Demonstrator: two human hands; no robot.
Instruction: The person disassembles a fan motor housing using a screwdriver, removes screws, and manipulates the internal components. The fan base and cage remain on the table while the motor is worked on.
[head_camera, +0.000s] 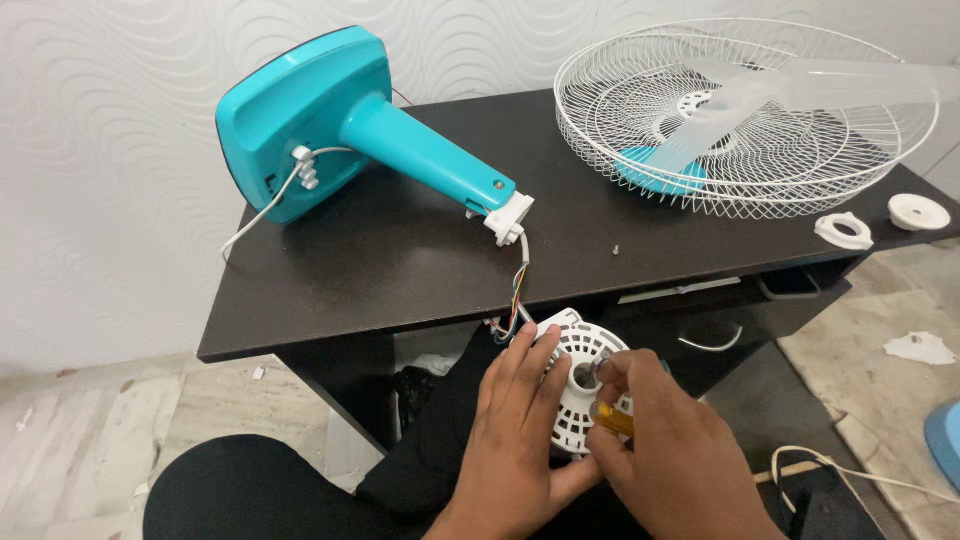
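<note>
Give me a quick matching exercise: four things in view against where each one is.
Things:
1. turquoise fan stand
2. wire fan guard
3. white motor cover
4. small screw

Places:
a. loose on the dark desk, mid-top
b. held in the left hand
c. lying on its side at the desk's left
d. at the desk's right end, blade on it

Pairs: 1-c, 2-d, 3-b, 4-a

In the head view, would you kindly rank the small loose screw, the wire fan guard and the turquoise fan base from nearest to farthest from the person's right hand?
From the right hand:
1. Small loose screw, on the dark table straight above the hand.
2. Wire fan guard, on the table's far right side.
3. Turquoise fan base, lying at the far left by the wall.
</note>
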